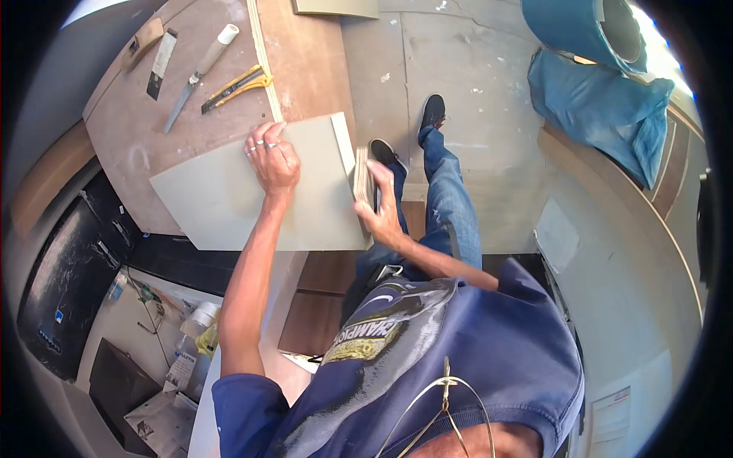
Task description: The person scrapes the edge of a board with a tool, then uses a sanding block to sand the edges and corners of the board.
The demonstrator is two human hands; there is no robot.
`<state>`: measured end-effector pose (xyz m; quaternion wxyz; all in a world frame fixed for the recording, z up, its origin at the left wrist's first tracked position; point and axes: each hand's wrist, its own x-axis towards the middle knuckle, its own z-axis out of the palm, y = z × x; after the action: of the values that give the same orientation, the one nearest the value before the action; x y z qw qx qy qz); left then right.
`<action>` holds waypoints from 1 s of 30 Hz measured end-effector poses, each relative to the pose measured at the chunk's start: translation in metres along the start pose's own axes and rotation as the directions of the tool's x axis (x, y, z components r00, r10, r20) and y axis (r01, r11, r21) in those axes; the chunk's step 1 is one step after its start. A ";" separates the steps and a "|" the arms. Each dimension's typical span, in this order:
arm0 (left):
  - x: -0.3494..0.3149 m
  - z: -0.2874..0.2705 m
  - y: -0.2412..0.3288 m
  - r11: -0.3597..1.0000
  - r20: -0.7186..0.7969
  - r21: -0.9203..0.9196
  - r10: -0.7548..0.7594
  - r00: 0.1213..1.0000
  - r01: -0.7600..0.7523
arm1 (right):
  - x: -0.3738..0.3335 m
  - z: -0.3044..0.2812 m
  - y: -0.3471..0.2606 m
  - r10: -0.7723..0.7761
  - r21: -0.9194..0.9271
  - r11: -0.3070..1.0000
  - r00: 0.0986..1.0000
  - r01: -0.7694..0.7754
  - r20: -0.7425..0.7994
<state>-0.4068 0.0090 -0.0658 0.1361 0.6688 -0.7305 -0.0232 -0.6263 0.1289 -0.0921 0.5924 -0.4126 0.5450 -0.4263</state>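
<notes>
A pale grey flat board (pixel 229 195) lies on the wooden work surface, its near edge jutting out over the side. My left hand (pixel 273 162) grips the board's far edge with bent fingers, rings showing on them. In my right hand (pixel 383 204) is a plywood block (pixel 363 183) with visible layers, held upright between thumb and fingers. The block is against or very close to the board's right edge, where a lighter strip (pixel 343 141) runs; contact cannot be made out for sure.
On the work surface (pixel 130 179) lie a yellow utility knife (pixel 235 88), a white-handled saw (pixel 200 76), a broad blade (pixel 162 65) and a wooden-handled tool (pixel 143 44). Blue cloth (pixel 603 107) hangs at far right. Bottles and papers (pixel 191 343) sit at lower left.
</notes>
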 end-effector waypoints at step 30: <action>-0.002 0.014 -0.008 0.989 -0.107 0.024 0.145 0.984 -0.144 | -0.144 -0.003 0.046 0.089 0.146 0.987 0.991 -0.074 -0.100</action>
<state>-0.4025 0.0085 -0.0812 0.1714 0.6154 -0.7688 0.0288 -0.6330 0.2800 -0.0935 0.6074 -0.3236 0.5604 -0.4607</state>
